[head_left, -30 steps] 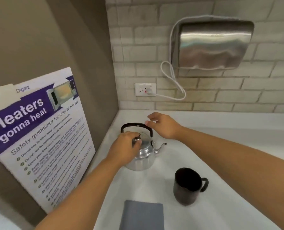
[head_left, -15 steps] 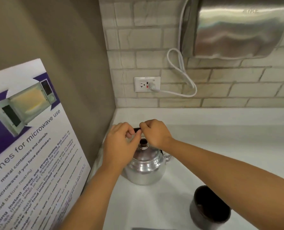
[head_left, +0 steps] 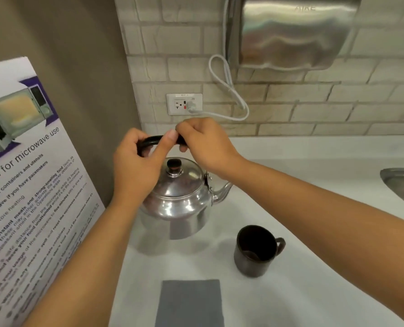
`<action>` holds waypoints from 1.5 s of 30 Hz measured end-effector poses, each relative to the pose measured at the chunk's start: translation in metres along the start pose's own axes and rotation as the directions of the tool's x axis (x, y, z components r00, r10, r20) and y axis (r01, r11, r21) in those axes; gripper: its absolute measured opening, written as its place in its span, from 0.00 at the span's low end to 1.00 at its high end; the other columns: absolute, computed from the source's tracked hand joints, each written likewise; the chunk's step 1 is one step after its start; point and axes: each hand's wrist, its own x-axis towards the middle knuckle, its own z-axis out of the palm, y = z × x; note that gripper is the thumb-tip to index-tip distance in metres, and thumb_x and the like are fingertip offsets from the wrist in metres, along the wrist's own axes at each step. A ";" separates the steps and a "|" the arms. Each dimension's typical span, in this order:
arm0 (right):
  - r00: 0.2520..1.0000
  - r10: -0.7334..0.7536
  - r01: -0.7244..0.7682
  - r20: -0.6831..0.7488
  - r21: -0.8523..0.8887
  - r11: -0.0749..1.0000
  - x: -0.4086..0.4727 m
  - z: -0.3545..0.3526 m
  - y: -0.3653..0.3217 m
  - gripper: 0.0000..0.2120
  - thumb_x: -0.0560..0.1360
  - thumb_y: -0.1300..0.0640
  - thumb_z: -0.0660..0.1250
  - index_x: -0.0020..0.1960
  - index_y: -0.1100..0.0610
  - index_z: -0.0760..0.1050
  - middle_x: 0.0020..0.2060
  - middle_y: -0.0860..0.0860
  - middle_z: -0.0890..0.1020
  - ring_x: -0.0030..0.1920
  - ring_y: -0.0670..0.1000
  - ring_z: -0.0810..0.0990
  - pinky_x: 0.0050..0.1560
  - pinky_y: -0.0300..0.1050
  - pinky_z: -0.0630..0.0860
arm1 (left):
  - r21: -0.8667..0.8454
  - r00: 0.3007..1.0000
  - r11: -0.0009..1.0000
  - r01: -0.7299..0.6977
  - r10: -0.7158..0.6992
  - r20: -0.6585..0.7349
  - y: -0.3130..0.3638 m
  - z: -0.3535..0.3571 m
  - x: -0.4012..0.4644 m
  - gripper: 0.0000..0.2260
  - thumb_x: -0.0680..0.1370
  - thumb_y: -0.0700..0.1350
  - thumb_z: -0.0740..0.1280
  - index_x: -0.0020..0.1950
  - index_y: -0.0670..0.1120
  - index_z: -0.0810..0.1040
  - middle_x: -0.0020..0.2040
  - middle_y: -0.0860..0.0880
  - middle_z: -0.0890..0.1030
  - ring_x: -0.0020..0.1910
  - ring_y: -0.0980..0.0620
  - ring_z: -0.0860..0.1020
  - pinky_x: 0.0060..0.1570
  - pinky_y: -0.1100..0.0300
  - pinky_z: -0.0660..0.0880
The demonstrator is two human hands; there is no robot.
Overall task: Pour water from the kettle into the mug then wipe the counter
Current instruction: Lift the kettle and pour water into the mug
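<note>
Both hands have come onto the kettle's black handle [head_left: 152, 139]: the left hand [head_left: 135, 168], on the lid knob a second ago, now curls its fingers around the handle's left part, and the right hand [head_left: 202, 143] closes its fingers on the right part. The lift looks about to begin; nothing is poured yet. One steel kettle [head_left: 179, 199] stands on the tabletop [head_left: 314, 175], one dark mug [head_left: 255, 250] near its spout side, one grey cloth [head_left: 190, 303] in front.
</note>
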 end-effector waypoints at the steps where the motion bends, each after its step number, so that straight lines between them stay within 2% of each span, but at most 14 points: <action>1: 1.000 -0.006 0.006 0.006 0.022 1.000 -0.007 -0.002 -0.002 0.16 0.76 0.57 0.59 0.34 0.62 0.76 0.29 0.51 0.79 0.29 0.46 0.74 0.35 0.42 0.72 | -0.018 1.000 1.000 0.020 -0.021 -0.011 0.002 -0.001 -0.004 0.22 0.67 0.66 0.71 0.35 0.49 0.69 0.26 0.59 0.70 0.26 0.62 0.67 0.28 0.72 0.65; 3: 0.999 -0.032 0.030 0.037 0.066 0.997 -0.021 -0.007 0.001 0.14 0.77 0.57 0.59 0.41 0.62 0.79 0.35 0.54 0.82 0.37 0.49 0.79 0.43 0.48 0.75 | -0.030 0.998 0.998 0.054 -0.055 -0.036 0.004 -0.004 -0.015 0.22 0.66 0.65 0.73 0.33 0.49 0.69 0.23 0.61 0.70 0.24 0.62 0.67 0.26 0.73 0.64; 5: 0.995 -0.070 0.064 0.070 0.081 0.995 -0.039 -0.015 0.011 0.10 0.78 0.56 0.60 0.47 0.57 0.80 0.42 0.51 0.84 0.44 0.47 0.81 0.49 0.46 0.77 | -0.022 0.996 0.997 0.080 -0.081 -0.044 0.004 -0.007 -0.027 0.23 0.65 0.65 0.73 0.31 0.49 0.69 0.22 0.60 0.70 0.23 0.62 0.67 0.25 0.73 0.64; 8: 0.998 -0.060 0.059 0.006 0.095 0.994 -0.069 -0.040 0.042 0.10 0.77 0.54 0.62 0.53 0.55 0.80 0.48 0.49 0.84 0.51 0.46 0.81 0.57 0.42 0.76 | 0.009 0.989 0.990 0.140 -0.139 -0.046 0.003 -0.010 -0.046 0.25 0.63 0.66 0.74 0.29 0.48 0.68 0.20 0.59 0.69 0.20 0.61 0.67 0.21 0.72 0.64; 11: 0.995 0.075 -0.073 -0.070 0.030 0.997 -0.106 -0.069 0.087 0.10 0.78 0.52 0.62 0.49 0.54 0.80 0.44 0.45 0.83 0.46 0.40 0.80 0.53 0.39 0.74 | 0.045 0.979 0.979 0.201 -0.198 -0.052 -0.001 -0.012 -0.062 0.25 0.62 0.68 0.73 0.27 0.49 0.69 0.19 0.58 0.68 0.19 0.59 0.67 0.21 0.69 0.66; 15: 0.941 0.297 -0.313 -0.164 -0.076 0.947 -0.159 -0.085 0.152 0.12 0.78 0.50 0.59 0.43 0.52 0.78 0.41 0.44 0.83 0.43 0.38 0.79 0.44 0.35 0.70 | 0.108 0.972 0.967 0.230 -0.223 -0.070 -0.003 -0.011 -0.077 0.26 0.64 0.66 0.74 0.29 0.45 0.70 0.20 0.55 0.68 0.22 0.54 0.68 0.28 0.55 0.71; 18: 0.912 0.375 -0.393 -0.168 -0.089 0.915 -0.182 -0.079 0.182 0.19 0.80 0.47 0.56 0.41 0.60 0.76 0.38 0.51 0.82 0.39 0.38 0.79 0.38 0.29 0.70 | 0.131 0.981 0.973 0.189 -0.180 -0.079 0.000 -0.008 -0.082 0.25 0.66 0.64 0.73 0.31 0.43 0.70 0.21 0.55 0.67 0.23 0.56 0.66 0.30 0.57 0.69; 21: 0.921 0.357 -0.376 -0.154 -0.122 0.919 -0.190 -0.069 0.194 0.23 0.80 0.48 0.54 0.38 0.65 0.72 0.34 0.59 0.79 0.34 0.48 0.75 0.35 0.34 0.69 | 0.139 0.987 0.978 0.155 -0.146 -0.075 0.006 -0.004 -0.082 0.25 0.67 0.62 0.73 0.29 0.42 0.69 0.21 0.55 0.66 0.24 0.56 0.65 0.29 0.59 0.67; 26: 0.930 0.344 -0.361 -0.126 -0.159 0.919 -0.192 -0.063 0.200 0.24 0.81 0.49 0.50 0.37 0.67 0.67 0.32 0.56 0.72 0.34 0.52 0.70 0.38 0.48 0.69 | 0.172 0.995 0.981 0.088 -0.081 -0.050 0.020 0.008 -0.080 0.25 0.66 0.60 0.73 0.28 0.41 0.68 0.21 0.55 0.65 0.23 0.57 0.64 0.25 0.62 0.66; 29: 0.941 0.323 -0.337 -0.099 -0.202 0.919 -0.191 -0.065 0.201 0.22 0.81 0.49 0.50 0.34 0.62 0.65 0.30 0.53 0.71 0.33 0.50 0.69 0.37 0.46 0.68 | 0.215 0.999 0.976 0.036 -0.030 -0.031 0.029 0.014 -0.076 0.24 0.66 0.59 0.73 0.28 0.41 0.68 0.23 0.52 0.67 0.22 0.58 0.65 0.23 0.68 0.63; 32: 0.954 0.292 -0.300 -0.072 -0.245 0.922 -0.190 -0.067 0.202 0.21 0.81 0.50 0.49 0.33 0.58 0.63 0.29 0.51 0.70 0.31 0.49 0.67 0.35 0.43 0.66 | 0.252 1.000 0.968 -0.006 0.006 -0.002 0.039 0.017 -0.070 0.23 0.66 0.58 0.73 0.28 0.43 0.68 0.23 0.51 0.68 0.22 0.58 0.66 0.22 0.69 0.64; 37: 0.956 0.287 -0.293 -0.061 -0.251 0.923 -0.189 -0.069 0.204 0.21 0.81 0.50 0.49 0.32 0.57 0.64 0.28 0.49 0.71 0.29 0.43 0.70 0.35 0.40 0.66 | 0.307 0.997 0.950 -0.060 0.045 0.055 0.055 0.022 -0.060 0.21 0.66 0.59 0.72 0.27 0.45 0.69 0.23 0.51 0.70 0.23 0.55 0.67 0.25 0.61 0.68; 42: 0.963 0.263 -0.267 -0.051 -0.276 0.923 -0.188 -0.072 0.206 0.22 0.81 0.50 0.49 0.34 0.61 0.66 0.29 0.51 0.71 0.31 0.48 0.68 0.36 0.44 0.68 | 0.328 0.989 0.937 -0.124 0.091 0.114 0.063 0.024 -0.052 0.20 0.66 0.57 0.73 0.26 0.47 0.69 0.21 0.54 0.68 0.21 0.58 0.67 0.20 0.70 0.62; 45: 0.966 0.253 -0.257 -0.051 -0.283 0.924 -0.189 -0.073 0.206 0.23 0.81 0.50 0.49 0.34 0.62 0.66 0.29 0.51 0.71 0.30 0.48 0.68 0.36 0.43 0.67 | 0.343 0.983 0.927 -0.155 0.111 0.146 0.065 0.025 -0.050 0.20 0.66 0.57 0.73 0.26 0.46 0.69 0.21 0.53 0.69 0.21 0.58 0.68 0.21 0.71 0.63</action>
